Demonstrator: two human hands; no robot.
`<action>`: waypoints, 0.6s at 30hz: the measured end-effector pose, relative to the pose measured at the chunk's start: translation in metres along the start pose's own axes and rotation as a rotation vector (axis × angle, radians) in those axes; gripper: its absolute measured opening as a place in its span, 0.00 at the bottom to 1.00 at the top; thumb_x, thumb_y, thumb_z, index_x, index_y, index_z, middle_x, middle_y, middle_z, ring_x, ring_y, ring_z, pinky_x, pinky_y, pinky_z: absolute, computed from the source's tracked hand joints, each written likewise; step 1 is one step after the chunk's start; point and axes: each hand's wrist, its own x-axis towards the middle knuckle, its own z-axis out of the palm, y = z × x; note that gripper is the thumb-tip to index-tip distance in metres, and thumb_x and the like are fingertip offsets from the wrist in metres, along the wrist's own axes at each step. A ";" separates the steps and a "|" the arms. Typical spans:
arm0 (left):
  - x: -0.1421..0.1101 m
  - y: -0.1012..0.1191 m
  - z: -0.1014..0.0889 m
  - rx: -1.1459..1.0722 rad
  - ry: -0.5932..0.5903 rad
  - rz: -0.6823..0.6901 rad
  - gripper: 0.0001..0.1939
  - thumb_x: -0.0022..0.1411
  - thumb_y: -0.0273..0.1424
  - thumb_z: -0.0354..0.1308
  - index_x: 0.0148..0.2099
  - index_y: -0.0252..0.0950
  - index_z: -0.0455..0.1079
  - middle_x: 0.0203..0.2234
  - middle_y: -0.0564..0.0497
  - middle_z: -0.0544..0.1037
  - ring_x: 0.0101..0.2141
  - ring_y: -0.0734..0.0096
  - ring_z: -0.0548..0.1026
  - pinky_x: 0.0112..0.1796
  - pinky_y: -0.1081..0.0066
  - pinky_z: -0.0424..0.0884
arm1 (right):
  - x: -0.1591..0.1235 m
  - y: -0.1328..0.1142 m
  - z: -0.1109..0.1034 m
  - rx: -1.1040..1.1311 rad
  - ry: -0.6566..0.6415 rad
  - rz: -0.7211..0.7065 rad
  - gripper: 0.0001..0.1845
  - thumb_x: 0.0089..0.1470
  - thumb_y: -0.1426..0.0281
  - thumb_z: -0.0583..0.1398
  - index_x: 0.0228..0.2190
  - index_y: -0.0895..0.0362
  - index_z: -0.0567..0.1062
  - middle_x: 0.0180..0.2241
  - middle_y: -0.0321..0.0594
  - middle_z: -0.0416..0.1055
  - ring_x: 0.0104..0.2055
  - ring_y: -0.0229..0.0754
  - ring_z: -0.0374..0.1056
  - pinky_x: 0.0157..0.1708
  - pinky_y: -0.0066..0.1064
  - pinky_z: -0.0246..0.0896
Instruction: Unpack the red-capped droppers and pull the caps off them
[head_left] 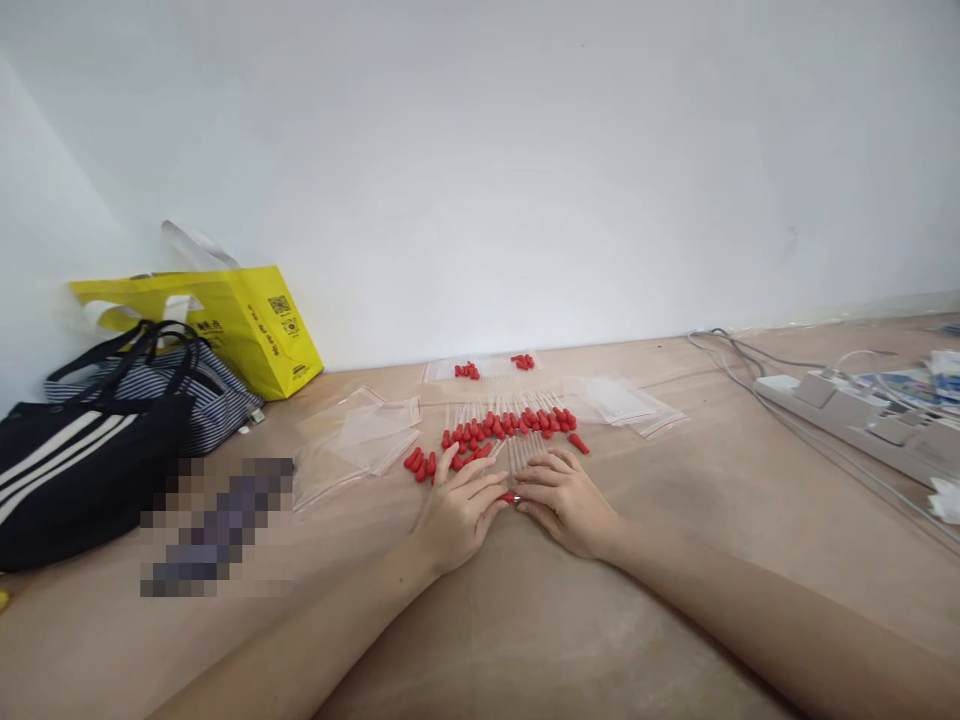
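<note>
While both hands meet at the near side of the row, a small red cap (pixel 508 497) lies between their fingertips. The left hand (pixel 463 510) is grasping this cap with thumb and fingers. The right hand (pixel 566 500) is pinching the pale end (pixel 517 499) which comes out of the cap toward the right; how much of it is inside the fingers, I cannot tell.

Just beyond the right hand, several clear tubes (pixel 523 452) lie side by side on the desk (pixel 645 640), and the fingers cover their near part. Farther, there is a wide row of red caps (pixel 510 424), with thin clear stems pointing to the far side. One loose cap (pixel 578 443) lies at the right end of this row, and some other loose caps (pixel 420 464) are at its near left, beside the left hand.

Clear plastic bags (pixel 360 440) are spread on the left, and more bags (pixel 622 403) lie on the right. Near the wall (pixel 480 180) there is one more clear bag (pixel 491 368), with two small groups of red caps on it or in it; which one, I cannot tell.

At the far left stands a yellow bag (pixel 262 330), with a striped bag (pixel 221 400) and a black bag (pixel 90 480) before it. A blurred dark object (pixel 221 530) lies nearer. On the right are a white power strip (pixel 847 415) and grey cables (pixel 757 395).
</note>
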 end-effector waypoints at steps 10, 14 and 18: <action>-0.007 -0.008 0.011 -0.123 -0.146 0.031 0.12 0.60 0.26 0.45 0.43 0.34 0.67 0.43 0.45 0.73 0.50 0.63 0.65 0.51 0.53 0.58 | -0.003 -0.001 0.001 0.022 0.041 -0.045 0.10 0.54 0.73 0.52 0.33 0.54 0.73 0.39 0.36 0.73 0.45 0.40 0.64 0.50 0.42 0.50; -0.007 -0.006 0.007 -0.247 -0.192 -0.009 0.12 0.61 0.26 0.44 0.42 0.34 0.67 0.43 0.45 0.73 0.51 0.67 0.64 0.49 0.63 0.64 | -0.006 0.001 0.002 0.013 0.047 -0.069 0.10 0.53 0.74 0.52 0.33 0.54 0.72 0.39 0.37 0.73 0.46 0.39 0.63 0.50 0.41 0.50; -0.008 -0.005 0.004 -0.326 -0.248 -0.028 0.12 0.61 0.25 0.42 0.41 0.35 0.66 0.46 0.46 0.71 0.53 0.70 0.61 0.50 0.67 0.64 | -0.007 0.001 0.003 -0.011 0.073 -0.095 0.09 0.53 0.74 0.52 0.32 0.54 0.72 0.38 0.38 0.73 0.48 0.40 0.63 0.51 0.41 0.49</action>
